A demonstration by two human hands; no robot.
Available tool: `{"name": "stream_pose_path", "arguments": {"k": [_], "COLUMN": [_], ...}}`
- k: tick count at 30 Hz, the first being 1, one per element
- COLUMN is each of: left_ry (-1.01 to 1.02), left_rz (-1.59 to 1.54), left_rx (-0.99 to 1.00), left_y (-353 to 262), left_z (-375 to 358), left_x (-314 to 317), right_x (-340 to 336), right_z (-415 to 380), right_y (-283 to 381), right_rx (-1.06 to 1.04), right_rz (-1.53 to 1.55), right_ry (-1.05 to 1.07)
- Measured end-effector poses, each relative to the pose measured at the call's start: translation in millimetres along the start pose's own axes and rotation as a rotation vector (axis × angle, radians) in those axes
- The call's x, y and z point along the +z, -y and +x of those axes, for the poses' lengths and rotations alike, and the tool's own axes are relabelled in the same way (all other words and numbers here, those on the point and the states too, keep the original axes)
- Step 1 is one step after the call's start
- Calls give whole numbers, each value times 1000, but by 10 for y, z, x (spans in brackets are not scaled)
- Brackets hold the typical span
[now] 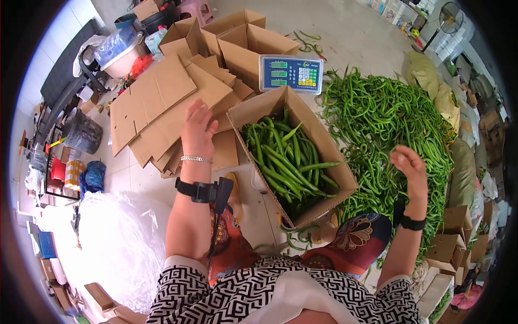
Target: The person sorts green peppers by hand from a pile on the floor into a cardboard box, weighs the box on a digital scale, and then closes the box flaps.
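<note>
My left hand (198,129) is raised over the flattened cardboard sheets, left of the open carton. Its fingers are loosely bent with the thumb apart, and nothing is in it. My right hand (410,166) hovers above the pile of green chili peppers (377,108), its fingers slightly curled and apart, also holding nothing. Between my hands stands a cardboard box (324,132), tilted in view, partly filled with long green peppers (286,156). Just behind the box is the digital scale display (291,74) with lit readouts and a keypad.
Flattened cardboard sheets (156,100) lie stacked at left, with open boxes (253,46) behind. Clear plastic wrap (118,243) heaps at lower left. Sacks (422,73) edge the pile at right. A fan (449,19) stands far back. Loose peppers (299,237) lie near my feet.
</note>
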State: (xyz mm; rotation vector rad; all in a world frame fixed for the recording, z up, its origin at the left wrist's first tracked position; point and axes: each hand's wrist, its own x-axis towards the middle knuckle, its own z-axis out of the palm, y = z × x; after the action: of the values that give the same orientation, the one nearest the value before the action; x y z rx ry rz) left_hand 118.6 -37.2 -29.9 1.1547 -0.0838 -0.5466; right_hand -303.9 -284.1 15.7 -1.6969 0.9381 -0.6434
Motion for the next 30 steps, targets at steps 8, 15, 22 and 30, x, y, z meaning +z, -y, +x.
{"name": "stream_pose_path", "arguments": {"k": [8,15,22,30], "left_ry": [243,498,582,551], "left_rz": [371,745,1125,1005], "left_rx": [110,225,422,405], "left_y": [37,281,459,568], "left_z": [-72,-41,-140,-72], "left_x": [282,431,522,579], "right_x": [-381,-344,-510,-320], "right_z": [-272,-682,-949,-1215], "right_y": [-980,-1775,-2680,-2846], "right_rx": [268,538,518,627], "right_rz": [-14,-28,227,413], "right_ry": [-140,-100,-92,-289]}}
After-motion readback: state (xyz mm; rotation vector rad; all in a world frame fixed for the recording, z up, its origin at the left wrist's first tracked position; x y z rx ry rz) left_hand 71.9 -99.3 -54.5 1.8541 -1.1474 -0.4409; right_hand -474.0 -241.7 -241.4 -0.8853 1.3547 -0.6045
